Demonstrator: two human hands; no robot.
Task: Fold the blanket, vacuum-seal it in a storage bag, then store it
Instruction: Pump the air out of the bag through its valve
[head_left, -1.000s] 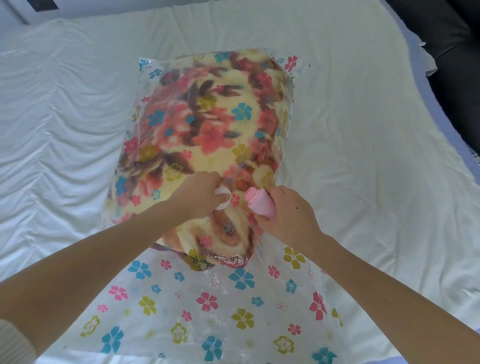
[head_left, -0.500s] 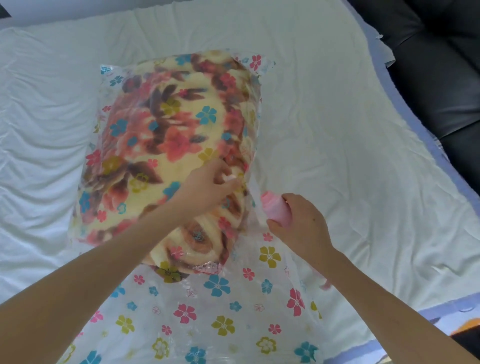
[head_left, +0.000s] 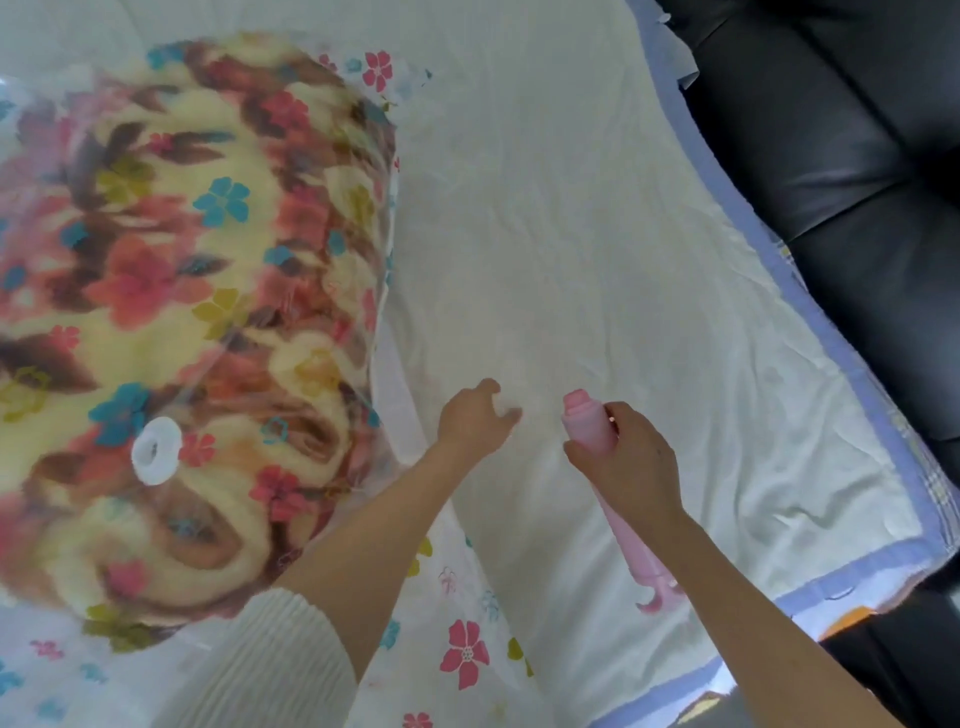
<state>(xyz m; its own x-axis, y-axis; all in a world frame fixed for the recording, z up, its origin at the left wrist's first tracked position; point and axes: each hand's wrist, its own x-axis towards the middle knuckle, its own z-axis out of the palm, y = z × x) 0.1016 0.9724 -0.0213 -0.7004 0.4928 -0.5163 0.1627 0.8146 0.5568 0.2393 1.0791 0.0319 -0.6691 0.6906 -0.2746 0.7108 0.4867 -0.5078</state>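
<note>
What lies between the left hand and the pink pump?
Only bare sheet separates left hand from pump, in the head view.

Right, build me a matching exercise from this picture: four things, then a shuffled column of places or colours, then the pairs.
Things:
1 blanket
2 valve
3 pump
4 sofa

Places and colours:
a pink, gripped by the right hand
b black, beside the bed
c inside the flowered bag
d white ring on top of the bag

Pairs: 1-c, 2-d, 3-a, 4-b
</note>
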